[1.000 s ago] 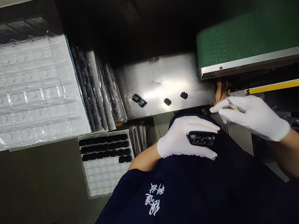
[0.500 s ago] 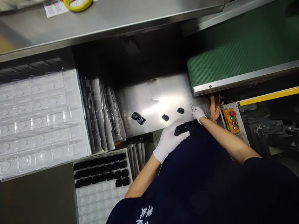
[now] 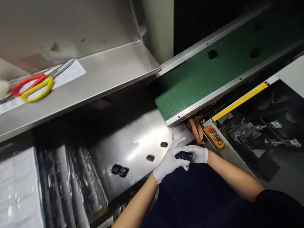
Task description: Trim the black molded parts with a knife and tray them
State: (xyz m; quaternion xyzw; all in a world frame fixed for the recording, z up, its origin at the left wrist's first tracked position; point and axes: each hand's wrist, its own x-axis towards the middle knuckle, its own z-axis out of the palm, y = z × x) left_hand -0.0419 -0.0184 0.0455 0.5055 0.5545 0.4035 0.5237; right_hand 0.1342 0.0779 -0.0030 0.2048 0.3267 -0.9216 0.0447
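My left hand (image 3: pixel 167 164), in a white glove, closes around the left side of a small black plastic part (image 3: pixel 185 156). My gloved right hand (image 3: pixel 199 154) meets it from the right, with its fingers at the same part and partly hidden behind it. Just beyond the hands a thin metal tool (image 3: pixel 172 134) shows on the steel table (image 3: pixel 133 141); its kind is too small to tell. Two small black pieces (image 3: pixel 150 158) and a larger black piece (image 3: pixel 120 170) lie on the table to the left.
A green conveyor belt (image 3: pixel 192 85) carrying dark pieces runs off to the upper right. Red and yellow scissors (image 3: pixel 37 85) rest on a steel shelf (image 3: pixel 110 68). Stacked clear plastic trays (image 3: pixel 67 186) stand at left. A button box (image 3: pixel 214 136) sits right of the hands.
My right hand has left the metal tool by the conveyor and come to the black part in my left hand. The view has swung up and to the right.
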